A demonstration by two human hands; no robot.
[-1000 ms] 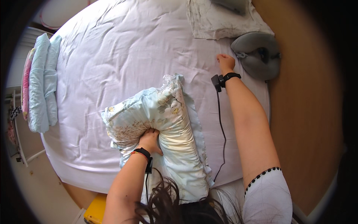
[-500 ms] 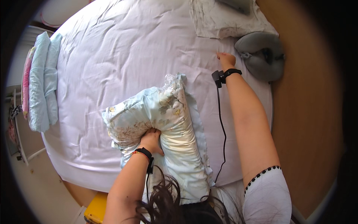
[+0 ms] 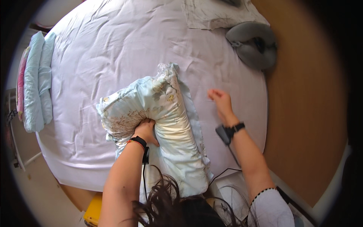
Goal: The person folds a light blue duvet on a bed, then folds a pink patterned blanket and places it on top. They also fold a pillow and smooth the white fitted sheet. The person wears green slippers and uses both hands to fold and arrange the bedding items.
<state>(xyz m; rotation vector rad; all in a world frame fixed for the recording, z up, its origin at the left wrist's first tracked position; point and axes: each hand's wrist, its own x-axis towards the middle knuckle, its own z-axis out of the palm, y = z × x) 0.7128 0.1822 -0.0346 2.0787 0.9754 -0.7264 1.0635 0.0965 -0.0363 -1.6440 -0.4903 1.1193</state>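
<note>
A bulky light-blue floral bedding piece (image 3: 172, 125), a pillow or folded quilt, lies bent in an L shape on the bed in front of me. My left hand (image 3: 145, 132) rests in its inner corner, thumb spread away and palm down on the fabric. Its fingertips reach under the fold and are partly hidden. To the right of the bedding, my right hand (image 3: 220, 100) hovers over the sheet with curled fingers and no object visible in it. A flat blue edge of cloth (image 3: 194, 109) shows along the bedding's right side.
A pale sheet (image 3: 94, 49) covers the bed. At the far right lie a grey neck pillow (image 3: 247, 51) and a whitish pillow (image 3: 210, 15). Folded light-blue bedding (image 3: 34, 87) stands at the left edge. A yellow case (image 3: 93, 212) sits below the bed.
My right hand has drawn back from near the grey neck pillow toward me, its elbow bending. The left hand stays in the bedding's corner. The whole view has shifted slightly.
</note>
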